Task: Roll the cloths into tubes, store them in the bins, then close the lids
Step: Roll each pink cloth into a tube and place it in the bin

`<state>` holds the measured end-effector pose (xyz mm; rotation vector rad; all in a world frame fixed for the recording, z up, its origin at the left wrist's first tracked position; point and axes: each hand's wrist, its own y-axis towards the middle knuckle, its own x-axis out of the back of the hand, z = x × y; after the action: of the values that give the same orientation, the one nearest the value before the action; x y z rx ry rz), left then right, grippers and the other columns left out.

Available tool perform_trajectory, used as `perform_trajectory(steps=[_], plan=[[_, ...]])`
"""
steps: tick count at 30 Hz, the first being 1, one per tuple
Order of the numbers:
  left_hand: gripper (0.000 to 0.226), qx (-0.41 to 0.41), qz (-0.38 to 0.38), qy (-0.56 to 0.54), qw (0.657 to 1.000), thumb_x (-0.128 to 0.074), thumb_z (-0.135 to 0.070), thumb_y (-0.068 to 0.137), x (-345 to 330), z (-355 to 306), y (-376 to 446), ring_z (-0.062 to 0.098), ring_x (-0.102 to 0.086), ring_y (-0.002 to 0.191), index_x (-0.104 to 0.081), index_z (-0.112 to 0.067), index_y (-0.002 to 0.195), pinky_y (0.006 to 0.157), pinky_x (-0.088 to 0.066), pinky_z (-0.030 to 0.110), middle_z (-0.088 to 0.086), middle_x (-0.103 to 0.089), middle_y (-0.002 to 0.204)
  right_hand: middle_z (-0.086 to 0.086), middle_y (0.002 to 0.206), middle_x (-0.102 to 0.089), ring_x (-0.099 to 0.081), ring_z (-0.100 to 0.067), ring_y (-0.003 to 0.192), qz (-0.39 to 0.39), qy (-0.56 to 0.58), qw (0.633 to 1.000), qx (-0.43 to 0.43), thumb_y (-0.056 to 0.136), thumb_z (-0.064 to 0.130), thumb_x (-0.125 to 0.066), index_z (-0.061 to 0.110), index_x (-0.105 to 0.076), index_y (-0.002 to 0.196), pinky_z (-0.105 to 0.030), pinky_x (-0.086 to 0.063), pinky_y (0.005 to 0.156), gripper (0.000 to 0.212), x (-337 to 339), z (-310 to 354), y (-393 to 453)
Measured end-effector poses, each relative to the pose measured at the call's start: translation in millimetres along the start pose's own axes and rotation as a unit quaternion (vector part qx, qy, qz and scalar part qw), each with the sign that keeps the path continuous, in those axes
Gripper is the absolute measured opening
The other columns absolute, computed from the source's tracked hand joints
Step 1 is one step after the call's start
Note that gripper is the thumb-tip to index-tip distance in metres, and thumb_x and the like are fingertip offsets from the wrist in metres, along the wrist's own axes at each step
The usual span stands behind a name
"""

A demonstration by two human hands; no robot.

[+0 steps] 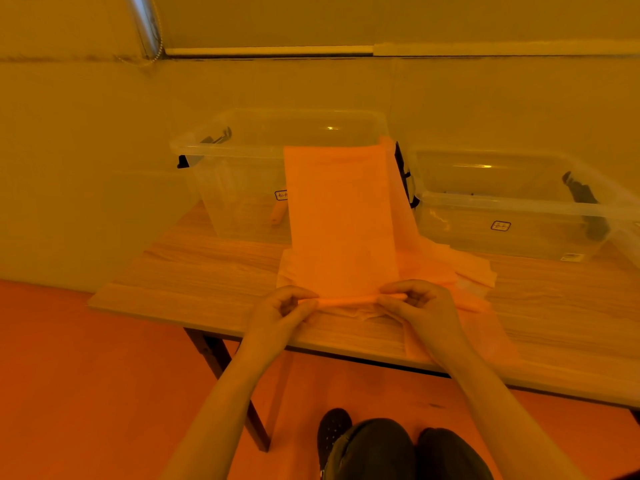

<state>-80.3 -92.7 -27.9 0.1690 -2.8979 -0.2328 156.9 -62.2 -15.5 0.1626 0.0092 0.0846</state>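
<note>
An orange cloth [341, 216] lies flat on the wooden table [207, 271], its far end draped up against the left clear bin [242, 147]. Its near edge is turned into a thin roll. My left hand [280, 311] pinches the roll's left end and my right hand [420, 306] pinches its right end. More cloths [467, 268] lie in a loose pile under and to the right of it. A second clear bin [512, 206] stands at the right. A small rolled cloth [278, 213] shows inside the left bin.
Both bins are open on top, with black latches on their ends. The table's near edge runs just below my hands, with a dark leg at the left. The floor is orange; my shoes show at the bottom.
</note>
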Motion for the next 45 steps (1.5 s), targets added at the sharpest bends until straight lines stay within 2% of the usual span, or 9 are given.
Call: perform_trajectory(steps=[3,8,13,20,25,34,39,42,45], plan=[[0.008,0.002,0.002,-0.009,1.000,-0.066,-0.020,0.086,-3.5,-1.3,0.4,0.015,-0.068,0.072,-0.071,-0.022,0.092,0.066,-0.054,0.027,0.001,-0.072,0.078,-0.002,0.078,-0.073,-0.069,-0.010,0.071,-0.001,-0.008,1.000,0.006,0.077,0.001,-0.075,0.001,-0.072,0.089,-0.018,-0.054,0.063,0.012,0.0,0.5,0.0],[0.013,0.001,0.008,0.014,1.000,-0.071,-0.024,0.082,0.4,4.2,0.4,0.009,-0.064,0.093,-0.071,-0.032,0.093,0.079,-0.053,0.029,-0.015,-0.069,0.097,-0.006,0.079,-0.074,-0.070,-0.016,0.072,-0.007,0.000,1.000,-0.002,0.077,0.002,-0.075,0.005,-0.073,0.085,-0.020,-0.056,0.065,0.009,0.2,-1.2,1.6],[0.008,0.003,-0.014,-0.013,1.000,-0.068,-0.019,0.085,-2.2,1.9,0.7,0.018,-0.069,0.078,-0.072,-0.024,0.091,0.073,-0.056,0.036,0.002,-0.072,0.083,-0.009,0.081,-0.074,-0.070,-0.021,0.075,-0.014,0.010,1.000,-0.006,0.077,0.003,-0.075,0.008,-0.073,0.084,-0.024,-0.057,0.067,0.009,0.5,-3.3,2.2],[0.014,0.003,-0.016,0.029,0.999,-0.069,-0.021,0.085,0.6,6.0,1.1,0.011,-0.064,0.094,-0.072,-0.034,0.088,0.083,-0.051,0.030,-0.009,-0.070,0.095,-0.003,0.080,-0.074,-0.069,-0.011,0.074,-0.005,-0.008,1.000,0.000,0.077,0.001,-0.075,0.005,-0.073,0.085,-0.020,-0.055,0.066,0.009,-0.2,-2.0,2.1],[0.012,0.004,-0.021,0.007,1.000,-0.064,-0.017,0.089,-0.2,1.2,1.0,0.012,-0.068,0.078,-0.071,-0.026,0.090,0.073,-0.052,0.026,-0.002,-0.070,0.087,-0.009,0.086,-0.074,-0.070,-0.019,0.079,0.016,-0.010,1.000,0.002,0.076,0.005,-0.076,0.004,-0.073,0.090,-0.024,-0.056,0.070,0.014,1.0,-1.5,1.1],[0.012,0.016,0.009,0.009,1.000,-0.072,-0.016,0.082,-0.3,-4.1,-2.2,0.010,-0.065,0.090,-0.072,-0.027,0.089,0.078,-0.052,0.024,-0.005,-0.071,0.093,-0.012,0.067,-0.070,-0.064,-0.017,0.061,0.020,0.002,1.000,-0.012,0.079,0.003,-0.073,0.005,-0.072,0.080,-0.023,-0.051,0.057,0.002,-0.5,-0.9,1.9],[0.007,0.015,-0.007,0.011,1.000,-0.072,-0.016,0.083,1.0,-4.6,-3.7,0.013,-0.065,0.086,-0.071,-0.023,0.083,0.077,-0.052,0.031,0.001,-0.069,0.090,-0.012,0.085,-0.074,-0.071,-0.026,0.080,0.001,-0.002,1.000,-0.018,0.073,0.010,-0.079,0.008,-0.072,0.087,-0.034,-0.058,0.071,0.016,0.5,-0.4,0.5],[0.009,0.016,-0.013,0.019,1.000,-0.073,-0.018,0.083,1.0,-2.2,-2.2,0.022,-0.064,0.085,-0.071,-0.026,0.079,0.075,-0.052,0.038,0.005,-0.068,0.087,-0.011,0.089,-0.073,-0.071,-0.024,0.083,-0.021,0.003,1.000,-0.013,0.072,0.005,-0.079,0.008,-0.071,0.091,-0.030,-0.059,0.070,0.020,0.5,1.2,-0.5],[0.009,0.022,-0.010,0.024,0.999,-0.074,-0.019,0.081,-0.9,-1.7,-1.3,0.020,-0.064,0.085,-0.071,-0.027,0.078,0.075,-0.052,0.035,0.001,-0.070,0.087,-0.013,0.087,-0.072,-0.071,-0.021,0.081,-0.053,0.043,0.998,-0.008,0.072,-0.002,-0.077,0.007,-0.065,0.095,-0.025,-0.058,0.065,0.027,-1.1,5.1,-1.2]])
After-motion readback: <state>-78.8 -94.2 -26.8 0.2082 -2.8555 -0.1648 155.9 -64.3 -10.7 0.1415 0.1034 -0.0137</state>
